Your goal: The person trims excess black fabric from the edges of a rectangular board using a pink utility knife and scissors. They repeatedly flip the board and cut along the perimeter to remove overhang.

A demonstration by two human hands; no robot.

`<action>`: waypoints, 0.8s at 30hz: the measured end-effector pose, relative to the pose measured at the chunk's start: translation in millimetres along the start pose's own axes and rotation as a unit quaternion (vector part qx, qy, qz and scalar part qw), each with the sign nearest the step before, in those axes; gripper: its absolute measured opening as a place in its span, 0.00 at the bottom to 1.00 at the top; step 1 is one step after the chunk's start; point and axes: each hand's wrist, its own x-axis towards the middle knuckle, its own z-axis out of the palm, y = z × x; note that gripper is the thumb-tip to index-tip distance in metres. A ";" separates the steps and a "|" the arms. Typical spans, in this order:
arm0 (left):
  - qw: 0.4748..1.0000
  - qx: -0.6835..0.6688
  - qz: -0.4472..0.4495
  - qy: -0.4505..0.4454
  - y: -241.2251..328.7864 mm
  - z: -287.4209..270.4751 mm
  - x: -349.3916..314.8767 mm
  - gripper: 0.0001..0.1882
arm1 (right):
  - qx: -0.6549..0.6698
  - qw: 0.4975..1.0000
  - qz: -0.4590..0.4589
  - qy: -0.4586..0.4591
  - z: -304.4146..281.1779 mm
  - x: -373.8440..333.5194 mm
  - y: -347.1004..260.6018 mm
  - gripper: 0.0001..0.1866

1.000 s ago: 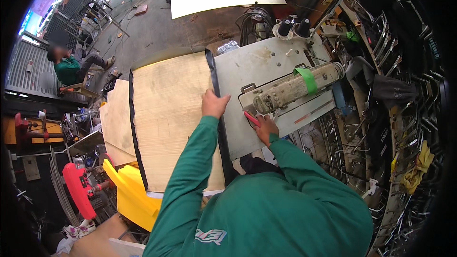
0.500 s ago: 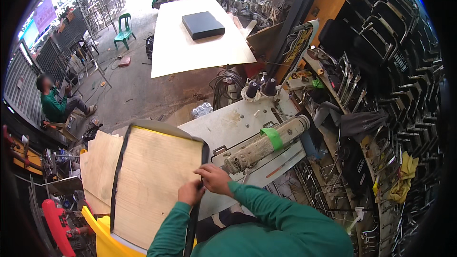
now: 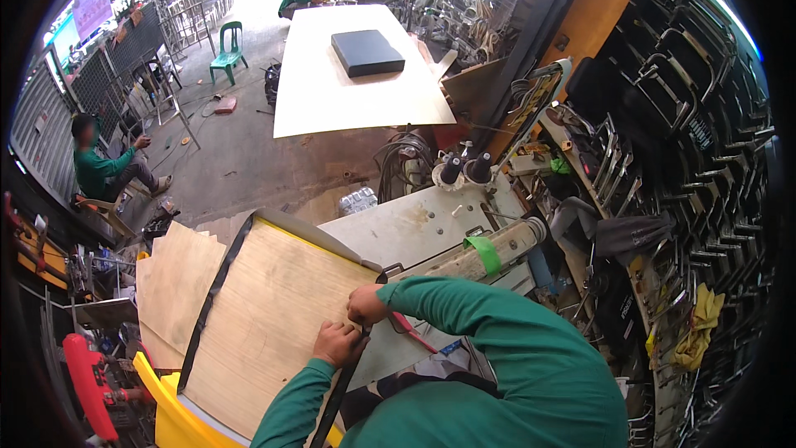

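A plywood panel (image 3: 274, 307) with a black fabric strip (image 3: 217, 294) folded over its edges lies tilted in front of me. Grey and yellow layers show along its far edge. At the right edge, my left hand (image 3: 336, 343) is closed, its bent fingers gripping the black edging. Just beyond it my right hand (image 3: 365, 304) is curled closed at the same edging, the forearm reaching across from the right. My right fingertips are partly hidden. A thin red thing (image 3: 406, 323), its kind unclear, shows beside the right wrist.
A sewing machine (image 3: 497, 249) with a green band and dark thread cones (image 3: 464, 169) stands on a pale table (image 3: 398, 228). A yellow plastic piece (image 3: 170, 406) is below the panel. Beyond are a large board (image 3: 365, 108) bearing a black pad (image 3: 367, 53), a green chair (image 3: 227, 54) and two people.
The right hand has turned over into a curled grip and its elbow has swung up and outward. The panel has tilted slightly. The red thing has come into sight.
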 end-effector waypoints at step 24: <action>0.894 0.010 -0.409 -0.185 9.3 -12.8 9.3 0.54 | 0.035 0.768 0.490 0.412 175.4 -96.8 -103.6 0.31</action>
